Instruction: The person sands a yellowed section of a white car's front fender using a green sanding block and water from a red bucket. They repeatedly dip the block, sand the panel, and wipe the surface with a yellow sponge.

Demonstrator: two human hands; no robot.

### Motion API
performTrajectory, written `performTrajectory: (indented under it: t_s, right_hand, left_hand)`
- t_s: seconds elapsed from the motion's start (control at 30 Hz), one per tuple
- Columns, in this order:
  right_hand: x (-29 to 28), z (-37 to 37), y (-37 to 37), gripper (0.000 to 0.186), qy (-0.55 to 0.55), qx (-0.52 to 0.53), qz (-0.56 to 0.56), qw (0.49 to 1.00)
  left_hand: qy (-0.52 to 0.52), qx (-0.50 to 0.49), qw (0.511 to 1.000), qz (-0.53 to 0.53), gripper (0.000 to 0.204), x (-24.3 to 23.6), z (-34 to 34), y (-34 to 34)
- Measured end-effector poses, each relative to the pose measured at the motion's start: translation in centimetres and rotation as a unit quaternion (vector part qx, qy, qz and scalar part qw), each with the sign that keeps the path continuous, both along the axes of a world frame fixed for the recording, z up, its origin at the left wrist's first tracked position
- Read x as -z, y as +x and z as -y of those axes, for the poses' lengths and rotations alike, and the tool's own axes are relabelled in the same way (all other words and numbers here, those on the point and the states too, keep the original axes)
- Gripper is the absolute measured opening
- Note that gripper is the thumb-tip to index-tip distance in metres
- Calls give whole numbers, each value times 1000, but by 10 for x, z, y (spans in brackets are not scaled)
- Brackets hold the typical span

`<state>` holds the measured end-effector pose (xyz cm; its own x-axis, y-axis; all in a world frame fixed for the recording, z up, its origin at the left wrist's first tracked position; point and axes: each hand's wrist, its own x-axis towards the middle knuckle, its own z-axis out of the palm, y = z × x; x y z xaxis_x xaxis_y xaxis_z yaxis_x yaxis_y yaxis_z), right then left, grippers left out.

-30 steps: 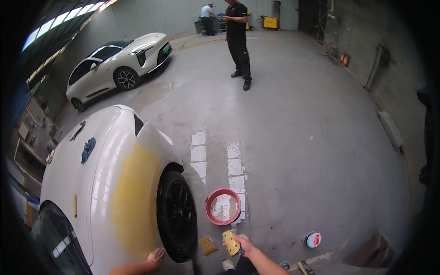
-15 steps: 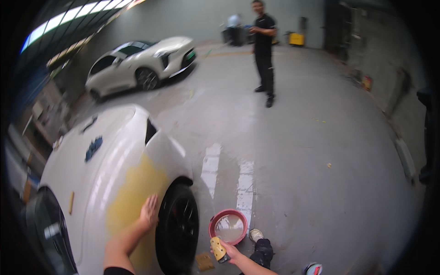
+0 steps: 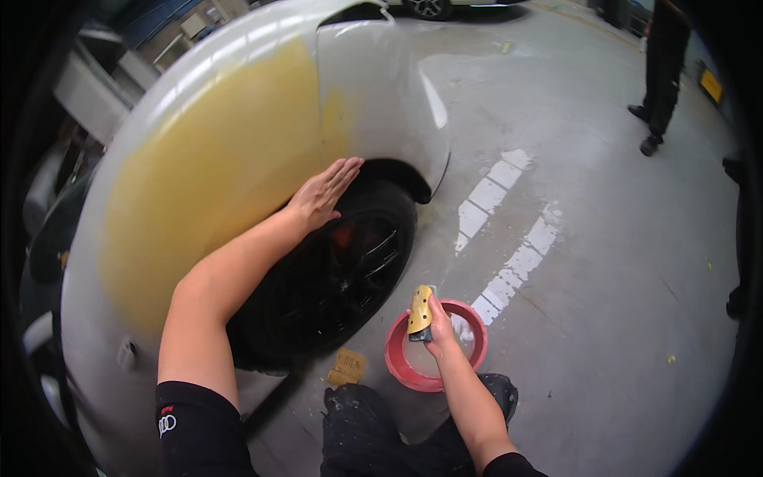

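A white car's fender bears a large yellow patch with soft edges. My left hand lies on the fender's lip above the black wheel, its fingers stretched out and nothing in them. In my right hand is a sanding block faced with yellow, hole-punched sandpaper, its dark body showing below. That hand is over a red bucket of cloudy water standing on the floor beside the tyre. Used brown sandpaper sheets lie on the floor between the tyre and my knees.
White painted floor marks run behind the bucket. A person in dark clothes stands at the far right, head out of view. Part of another car shows at the top edge, and a yellow object stands behind the person.
My view has swung down and closer to the fender and wheel. My left hand stays flat at the wheel arch; the right still grips the sanding block, now turned more upright over the bucket.
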<state>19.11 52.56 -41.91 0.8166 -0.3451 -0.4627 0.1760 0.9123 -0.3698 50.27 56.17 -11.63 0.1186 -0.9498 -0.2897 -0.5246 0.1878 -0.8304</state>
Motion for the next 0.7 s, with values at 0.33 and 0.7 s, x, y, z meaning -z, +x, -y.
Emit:
performTrajectory:
  t_s: [0.33,0.7]
  right_hand:
    - [36,-67,61,79,-438,-261,5,860]
    - [-8,-85,69,78,-701,-243,-45,669]
  left_hand:
    - [-134,-47,975,-171,101,-38,-92,-36]
    - [-103,21,994,-26,103,-80,-13,-7]
